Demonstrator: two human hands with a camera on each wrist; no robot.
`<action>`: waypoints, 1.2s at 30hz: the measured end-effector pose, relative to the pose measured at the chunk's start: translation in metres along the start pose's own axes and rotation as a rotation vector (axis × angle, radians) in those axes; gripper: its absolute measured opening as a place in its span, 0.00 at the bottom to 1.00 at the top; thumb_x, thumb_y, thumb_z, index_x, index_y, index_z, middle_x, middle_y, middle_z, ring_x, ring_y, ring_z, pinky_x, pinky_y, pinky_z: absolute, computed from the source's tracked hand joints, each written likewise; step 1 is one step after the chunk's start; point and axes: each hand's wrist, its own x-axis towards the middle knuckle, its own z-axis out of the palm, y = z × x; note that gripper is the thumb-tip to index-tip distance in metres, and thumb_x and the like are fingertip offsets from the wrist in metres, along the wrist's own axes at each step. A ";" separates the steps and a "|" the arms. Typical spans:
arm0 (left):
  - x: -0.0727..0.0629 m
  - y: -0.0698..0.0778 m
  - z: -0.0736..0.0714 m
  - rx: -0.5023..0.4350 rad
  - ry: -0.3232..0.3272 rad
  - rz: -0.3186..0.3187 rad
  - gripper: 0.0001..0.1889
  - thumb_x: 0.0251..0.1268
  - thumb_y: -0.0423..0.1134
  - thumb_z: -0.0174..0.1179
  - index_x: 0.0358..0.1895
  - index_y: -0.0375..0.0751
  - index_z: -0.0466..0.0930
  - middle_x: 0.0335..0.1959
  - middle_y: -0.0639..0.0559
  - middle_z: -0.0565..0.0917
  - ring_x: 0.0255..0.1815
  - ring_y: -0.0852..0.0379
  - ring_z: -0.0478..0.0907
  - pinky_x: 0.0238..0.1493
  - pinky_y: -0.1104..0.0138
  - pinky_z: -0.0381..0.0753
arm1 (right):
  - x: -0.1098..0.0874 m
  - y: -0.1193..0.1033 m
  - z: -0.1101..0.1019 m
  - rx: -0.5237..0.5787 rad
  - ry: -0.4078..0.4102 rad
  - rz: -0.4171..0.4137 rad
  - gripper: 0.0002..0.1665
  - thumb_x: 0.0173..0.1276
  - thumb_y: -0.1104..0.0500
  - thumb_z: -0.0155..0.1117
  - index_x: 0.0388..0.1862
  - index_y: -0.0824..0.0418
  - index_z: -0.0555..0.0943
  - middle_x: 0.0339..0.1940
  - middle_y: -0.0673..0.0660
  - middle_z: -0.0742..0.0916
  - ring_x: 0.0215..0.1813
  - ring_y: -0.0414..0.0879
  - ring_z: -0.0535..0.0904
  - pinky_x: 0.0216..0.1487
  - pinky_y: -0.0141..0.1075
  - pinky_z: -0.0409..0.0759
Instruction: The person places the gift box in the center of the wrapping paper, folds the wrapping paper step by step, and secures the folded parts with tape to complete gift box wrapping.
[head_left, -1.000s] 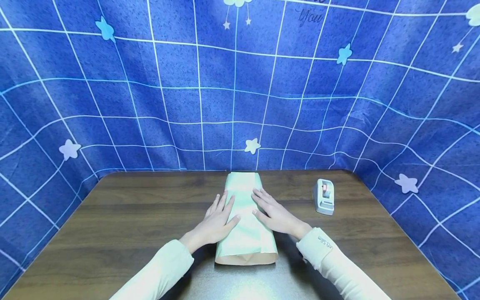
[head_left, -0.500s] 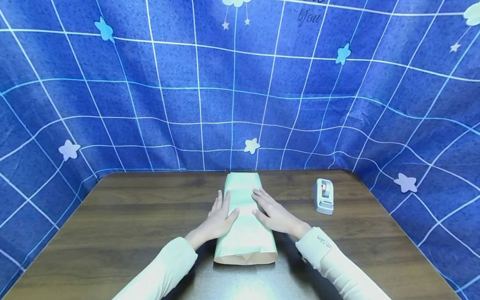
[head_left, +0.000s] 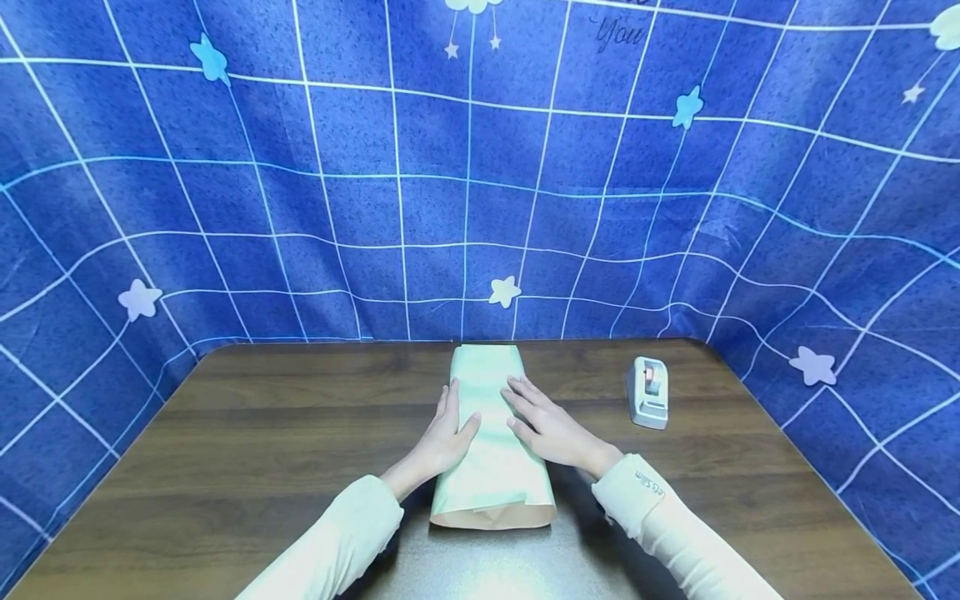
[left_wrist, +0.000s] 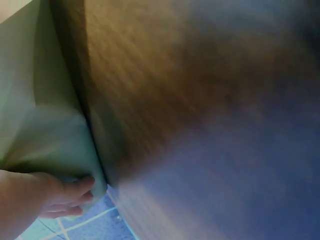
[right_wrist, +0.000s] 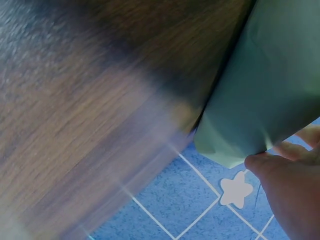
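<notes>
In the head view, the pale green paper sleeve (head_left: 493, 446) runs near to far on the surface (head_left: 262, 433), between left grip (head_left: 445, 442) and right grip (head_left: 555, 433), both touching it, released. Left wrist, then right wrist view: digits against the paper.

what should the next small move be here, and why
Probably slide the left grip along the green paper toward its near end, pressing the side flatter: that end gapes open, and the right grip rests opposite, able to steady it.
</notes>
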 end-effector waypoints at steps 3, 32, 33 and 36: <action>0.000 -0.001 0.001 -0.022 0.009 -0.003 0.37 0.72 0.48 0.39 0.72 0.38 0.29 0.72 0.31 0.32 0.73 0.35 0.35 0.68 0.42 0.44 | 0.000 0.001 0.000 -0.010 -0.003 -0.003 0.31 0.73 0.52 0.43 0.70 0.64 0.57 0.73 0.61 0.56 0.75 0.58 0.45 0.69 0.54 0.52; -0.004 0.003 -0.010 0.257 -0.043 0.067 0.31 0.71 0.49 0.40 0.72 0.40 0.47 0.74 0.39 0.34 0.71 0.34 0.26 0.64 0.35 0.39 | -0.001 0.000 -0.001 -0.003 -0.034 0.001 0.31 0.74 0.51 0.41 0.71 0.64 0.55 0.74 0.62 0.55 0.75 0.57 0.43 0.70 0.53 0.50; -0.003 0.003 -0.013 0.289 -0.051 0.079 0.31 0.70 0.50 0.40 0.72 0.41 0.48 0.74 0.41 0.36 0.72 0.35 0.27 0.65 0.36 0.39 | -0.001 0.001 -0.001 -0.002 -0.033 -0.002 0.31 0.74 0.51 0.41 0.71 0.64 0.55 0.74 0.62 0.55 0.75 0.57 0.43 0.70 0.53 0.50; -0.001 0.001 -0.019 0.373 -0.082 0.119 0.31 0.70 0.53 0.40 0.72 0.43 0.49 0.74 0.44 0.39 0.73 0.40 0.27 0.67 0.39 0.38 | -0.001 0.002 0.000 -0.003 -0.031 -0.008 0.31 0.74 0.51 0.41 0.71 0.64 0.55 0.74 0.62 0.55 0.75 0.57 0.43 0.70 0.53 0.49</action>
